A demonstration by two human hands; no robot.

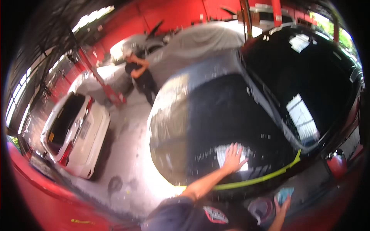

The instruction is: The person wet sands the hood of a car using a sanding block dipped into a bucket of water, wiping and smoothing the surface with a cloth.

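My left hand (232,158) lies flat with fingers spread on the glossy black hood (227,111) of a car, over a bright reflection. Down at the right, my right hand (282,207) is closed around a light blue piece (284,195) that looks like a cloth; blur hides whether it is a cloth or a sponge. Beside that hand stands a round, dark reddish bucket (262,208), partly hidden by my shirt. Yellow-green tape (258,180) runs along the near edge of the hood. A dull, brownish covering (169,127) spans the hood's front part.
The dark windshield (285,73) rises at the right. A person (142,75) in dark clothes stands beyond the car, arms raised near the head. A white car (86,134) is parked at the left. Covered cars (204,40) and red posts (101,81) stand further back.
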